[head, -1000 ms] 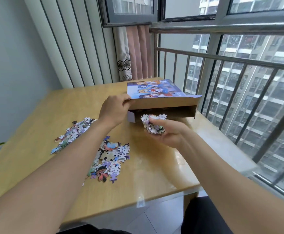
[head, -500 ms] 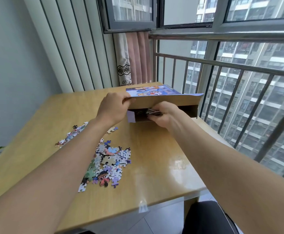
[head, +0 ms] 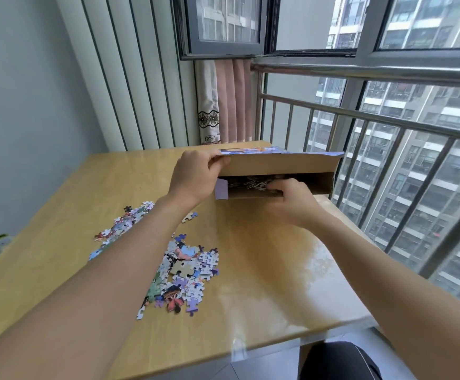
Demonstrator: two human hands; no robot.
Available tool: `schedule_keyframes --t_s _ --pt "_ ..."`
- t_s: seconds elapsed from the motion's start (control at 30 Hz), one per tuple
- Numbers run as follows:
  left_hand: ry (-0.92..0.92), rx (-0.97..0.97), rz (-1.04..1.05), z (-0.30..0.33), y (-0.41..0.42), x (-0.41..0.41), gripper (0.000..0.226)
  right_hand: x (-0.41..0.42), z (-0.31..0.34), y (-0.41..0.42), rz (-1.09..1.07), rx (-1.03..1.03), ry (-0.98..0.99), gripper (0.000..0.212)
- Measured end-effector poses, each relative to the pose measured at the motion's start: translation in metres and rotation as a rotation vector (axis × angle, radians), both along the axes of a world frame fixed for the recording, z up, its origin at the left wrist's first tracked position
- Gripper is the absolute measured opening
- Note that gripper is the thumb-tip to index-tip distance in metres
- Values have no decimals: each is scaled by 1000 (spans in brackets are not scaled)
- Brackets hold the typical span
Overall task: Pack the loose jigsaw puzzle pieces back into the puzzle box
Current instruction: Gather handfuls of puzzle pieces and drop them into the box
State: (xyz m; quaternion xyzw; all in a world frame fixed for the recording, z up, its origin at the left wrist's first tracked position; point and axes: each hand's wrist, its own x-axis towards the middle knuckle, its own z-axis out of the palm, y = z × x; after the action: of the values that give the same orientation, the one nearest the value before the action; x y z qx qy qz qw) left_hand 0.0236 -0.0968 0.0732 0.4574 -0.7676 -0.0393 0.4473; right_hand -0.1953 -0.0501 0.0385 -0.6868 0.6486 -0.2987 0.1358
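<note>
Head view is showing the left hand [head: 193, 176] pinching the puzzle box [head: 278, 171] flap up; the right hand [head: 291, 200] is curling into its mouth, contents hidden; loose pieces [head: 185, 272] are waiting on the table [head: 264, 270]; a slipping flap risks spilling pieces.

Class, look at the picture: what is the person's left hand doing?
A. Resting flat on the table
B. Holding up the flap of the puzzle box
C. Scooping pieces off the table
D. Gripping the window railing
B: the left hand grips the corner of the raised flap of the puzzle box, keeping its mouth open while the right hand reaches in.
</note>
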Motion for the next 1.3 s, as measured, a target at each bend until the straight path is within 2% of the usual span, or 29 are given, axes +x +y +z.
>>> schedule_keyframes --t_s 0.1,0.23,0.37,0.53,0.67,0.77,0.93,1.07,1.17,1.23,1.27,1.3 --pt "61 -9 2 5 1 -4 15 -2 -9 1 -17 -131 404 34" --pt "120 -36 6 16 0 -7 21 -3 -1 -15 -89 -297 609 34" --pt "240 -79 26 34 -2 -10 21 -10 36 -24 -110 -457 650 25" --pt "298 -182 49 80 -1 -12 23 -13 101 -14 -37 -755 573 15" --pt "265 -145 33 93 -4 -9 30 -7 135 -12 29 -727 553 16" --pt "302 -159 65 94 -3 -6 24 -7 131 -8 32 -795 470 15" --pt "275 -64 114 84 -9 0 25 -6 111 -7 18 -641 472 15" --pt "279 104 69 48 -6 7 33 -3 71 -2 21 -453 510 17" --pt "321 250 -10 12 -8 11 36 12 42 13 98 -368 391 18" --pt "281 341 -36 -10 -6 12 30 32 22 26 223 -257 278 9" --pt "246 380 -44 -21 -2 14 26 44 12 31 282 -143 231 11" --pt "199 403 -71 -26 3 12 23 54 7 37 304 -3 206 28"
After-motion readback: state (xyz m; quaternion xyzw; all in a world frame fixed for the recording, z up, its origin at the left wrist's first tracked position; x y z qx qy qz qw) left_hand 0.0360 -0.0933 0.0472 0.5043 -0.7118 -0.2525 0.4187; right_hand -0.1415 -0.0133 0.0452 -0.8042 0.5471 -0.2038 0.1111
